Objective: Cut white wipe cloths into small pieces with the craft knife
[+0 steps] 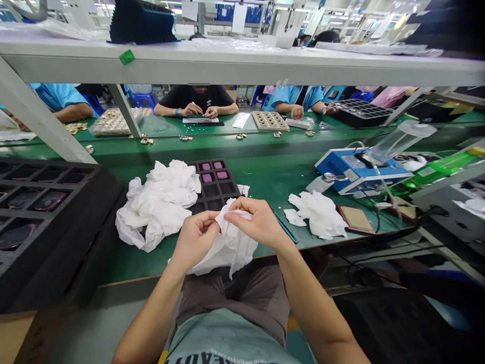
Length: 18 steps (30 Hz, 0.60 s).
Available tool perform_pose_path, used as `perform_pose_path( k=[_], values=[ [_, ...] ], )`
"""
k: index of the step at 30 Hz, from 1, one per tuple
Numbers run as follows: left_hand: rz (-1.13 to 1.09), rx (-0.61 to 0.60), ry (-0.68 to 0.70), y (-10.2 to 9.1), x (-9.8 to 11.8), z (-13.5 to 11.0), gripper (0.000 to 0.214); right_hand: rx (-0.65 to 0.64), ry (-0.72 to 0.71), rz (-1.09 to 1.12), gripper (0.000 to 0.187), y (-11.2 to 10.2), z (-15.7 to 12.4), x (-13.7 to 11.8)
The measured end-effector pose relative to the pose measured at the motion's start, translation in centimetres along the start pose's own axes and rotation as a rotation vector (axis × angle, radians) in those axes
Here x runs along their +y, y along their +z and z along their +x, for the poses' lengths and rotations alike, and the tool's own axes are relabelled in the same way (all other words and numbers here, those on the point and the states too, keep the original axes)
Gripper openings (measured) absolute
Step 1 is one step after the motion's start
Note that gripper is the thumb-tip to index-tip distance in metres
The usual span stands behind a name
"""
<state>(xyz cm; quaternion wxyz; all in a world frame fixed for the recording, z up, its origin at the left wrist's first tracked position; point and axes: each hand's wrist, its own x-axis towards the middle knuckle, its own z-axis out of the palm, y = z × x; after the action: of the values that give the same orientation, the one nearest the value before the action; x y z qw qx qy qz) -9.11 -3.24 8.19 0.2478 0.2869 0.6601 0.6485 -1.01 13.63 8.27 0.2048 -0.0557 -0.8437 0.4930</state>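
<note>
The green workbench [265,182] lies beyond the fingers. A heap of white wipes [159,202] sits just left of them, and a compartment tray [217,191] with purple parts [212,167] is just behind. The white cloth [229,247] hangs from both hands: left hand [197,237] and right hand [252,220] pinch its upper edge, fingertips clenched on it.

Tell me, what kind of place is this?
Probably a factory assembly line. People sit along a long green bench, a black tray holds small pink parts, and the left hand and right hand hold a white cloth.
</note>
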Motion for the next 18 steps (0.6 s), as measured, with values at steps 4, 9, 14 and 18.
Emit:
perform_pose_path(
  k=[4,9,14,18],
  values=[
    [0.073,0.016,0.032,0.3,-0.2,-0.3,0.023,0.016,0.001,0.004,0.014,0.5,-0.1,-0.1],
    [0.293,0.090,0.172,-0.3,0.4,0.2,0.017,-0.008,-0.030,-0.053,0.014,0.0,-0.2,-0.5],
    [0.434,0.317,0.394,-3.5,5.1,1.2,0.011,-0.314,-0.069,-0.455,0.017,-3.1,-0.5,-3.0],
    [0.560,0.544,0.551,-4.9,7.7,1.7,0.013,-0.355,0.013,-0.728,0.012,-3.9,-1.5,-5.2]
  ],
)
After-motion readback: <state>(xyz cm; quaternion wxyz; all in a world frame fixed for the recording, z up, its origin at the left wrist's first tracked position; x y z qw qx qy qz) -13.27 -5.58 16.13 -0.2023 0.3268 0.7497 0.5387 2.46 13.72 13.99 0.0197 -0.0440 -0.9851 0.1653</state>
